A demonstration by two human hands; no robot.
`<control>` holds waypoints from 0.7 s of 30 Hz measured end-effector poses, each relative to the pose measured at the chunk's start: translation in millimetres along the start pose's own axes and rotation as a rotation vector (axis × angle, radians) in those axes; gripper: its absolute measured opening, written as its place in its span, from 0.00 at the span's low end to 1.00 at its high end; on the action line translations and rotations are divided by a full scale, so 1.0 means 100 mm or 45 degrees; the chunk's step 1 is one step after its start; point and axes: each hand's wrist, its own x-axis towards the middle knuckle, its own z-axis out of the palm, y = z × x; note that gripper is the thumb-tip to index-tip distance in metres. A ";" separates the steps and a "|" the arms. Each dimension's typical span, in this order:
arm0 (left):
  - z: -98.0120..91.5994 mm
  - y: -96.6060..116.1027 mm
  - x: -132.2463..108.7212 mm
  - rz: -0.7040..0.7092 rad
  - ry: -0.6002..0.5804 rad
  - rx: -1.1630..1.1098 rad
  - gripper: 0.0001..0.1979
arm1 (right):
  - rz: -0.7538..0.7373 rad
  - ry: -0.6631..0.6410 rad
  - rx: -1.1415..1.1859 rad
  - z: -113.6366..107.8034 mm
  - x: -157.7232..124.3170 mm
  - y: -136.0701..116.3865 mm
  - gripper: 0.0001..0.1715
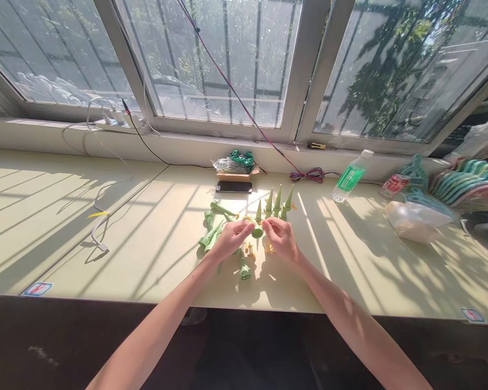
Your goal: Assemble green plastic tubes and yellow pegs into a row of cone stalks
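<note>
Between my two hands is a green cone-shaped piece (pixel 257 232), its round base facing me. My left hand (pixel 235 236) is closed at its left side, fingertips pinched together. On its right side my right hand (pixel 279 236) is also closed, thumb and fingers pressed together. What each pinch holds is too small to make out. Several green cones (pixel 277 201) stand upright just behind my right hand. Several green pieces (pixel 208 238) lie around my left hand, and one (pixel 244 268) lies nearer the front edge. Small yellow parts (pixel 250 249) lie between and below my hands.
Behind the pieces are a black phone (pixel 233 187) and a small box (pixel 235 176). A bottle (pixel 351 176) stands to the right, with a white bag (pixel 415 221) and hangers (pixel 467 181) beyond. A white cable (pixel 98 246) lies left. The table's front edge (pixel 268 310) is close.
</note>
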 end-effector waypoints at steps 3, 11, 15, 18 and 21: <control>0.01 -0.03 0.00 0.072 -0.003 0.055 0.23 | 0.056 -0.004 -0.018 0.00 0.01 0.01 0.28; 0.06 -0.16 -0.01 0.392 0.012 0.244 0.12 | 0.109 -0.018 -0.063 0.00 0.03 0.02 0.27; 0.07 -0.17 0.01 0.423 0.078 0.315 0.09 | 0.117 0.000 -0.049 0.02 0.03 0.05 0.27; 0.07 -0.16 0.02 0.378 0.144 0.340 0.11 | 0.112 0.036 -0.026 0.03 0.03 0.08 0.27; 0.06 -0.13 0.02 0.276 0.241 0.295 0.14 | 0.093 0.079 -0.014 0.02 0.02 0.07 0.26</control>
